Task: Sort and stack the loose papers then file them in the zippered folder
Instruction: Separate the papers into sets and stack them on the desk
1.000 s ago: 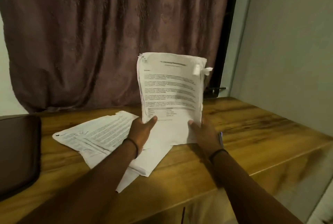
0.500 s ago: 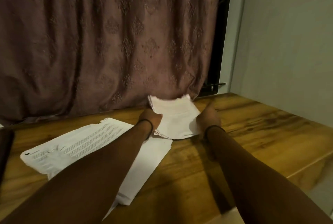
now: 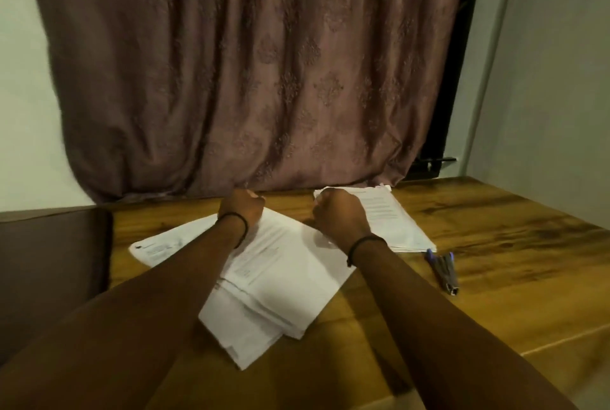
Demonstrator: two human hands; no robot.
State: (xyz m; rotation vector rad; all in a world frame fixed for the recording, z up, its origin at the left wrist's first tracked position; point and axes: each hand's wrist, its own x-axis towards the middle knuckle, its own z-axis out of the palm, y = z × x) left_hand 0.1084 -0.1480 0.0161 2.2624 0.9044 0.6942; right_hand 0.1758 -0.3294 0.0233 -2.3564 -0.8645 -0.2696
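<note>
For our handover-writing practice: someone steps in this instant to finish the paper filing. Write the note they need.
Left hand: fingers curled, at the far edge of the loose pile; whether it grips paper is unclear.
Right hand: fingers curled, at the left edge of the small stack; grip unclear.
Folder: lies left of the pile.
Done: one small stack sits at the back right of the table.
Left: sort the fanned pile, add it to the stack, file everything, zip.

With fingers curled, possibly pinching, the left hand (image 3: 242,209) sits at the loose papers (image 3: 284,277), the right hand (image 3: 340,218) at the smaller stack (image 3: 392,221).
</note>
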